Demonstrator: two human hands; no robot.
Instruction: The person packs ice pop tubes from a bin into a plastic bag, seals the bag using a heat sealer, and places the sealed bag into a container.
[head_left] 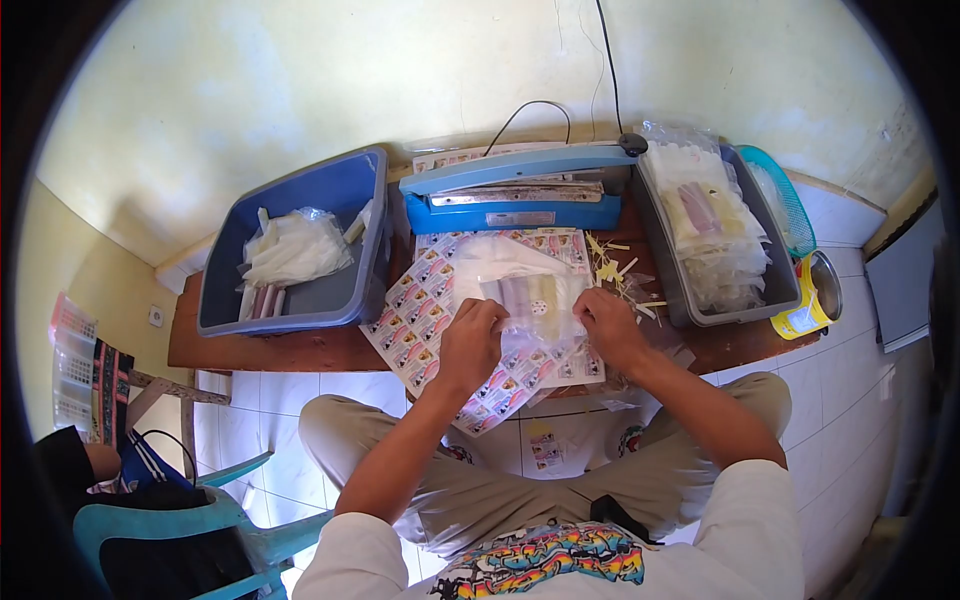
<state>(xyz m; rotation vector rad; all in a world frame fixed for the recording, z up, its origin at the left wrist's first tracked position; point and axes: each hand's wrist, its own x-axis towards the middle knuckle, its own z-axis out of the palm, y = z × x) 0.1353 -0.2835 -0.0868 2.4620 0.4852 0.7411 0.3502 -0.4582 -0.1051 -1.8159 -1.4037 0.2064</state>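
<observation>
Between my hands is a clear plastic bag [530, 306] with purple and yellowish sticks inside and a round spotted label. My left hand [474, 338] pinches its left edge, fingers closed. At the other edge my right hand [610, 325] has its fingers closed on the plastic too. Beneath the bag lie white plastic bags [490, 258] on printed label sheets [420, 320]. Just behind stands a blue impulse sealer [515, 215] with its long lever arm [510, 168] raised.
On the left, a grey-blue tub [368, 250] holds plastic bags and several sticks. A grey tub [690, 310] at right is piled with filled bags [705, 220]. Beside it are a yellow tin [800, 315] and green basket [800, 230]. Cut strips [615, 270] litter the table; a turquoise chair [170, 520] stands lower left.
</observation>
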